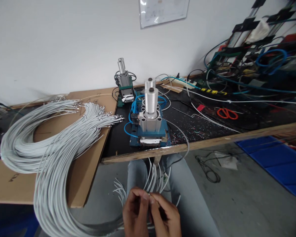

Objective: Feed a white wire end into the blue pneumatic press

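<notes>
One head-worn view, facing forward and down over a seated person's legs, left hand and right hand close at the near edge, bench mid-distance, wall far

both hands bare, held low and close together at the bottom of the head view, backs partly toward the camera, fingers pointing away from the body. left hand: thumb and forefinger drawn together in a pinch. right hand: likewise pinched, thumb extended, its tip just beside the left thumb's. remaining fingers curled, partly hidden. both hands run off the lower edge. legs bent and parted, one knee either side.
</notes>
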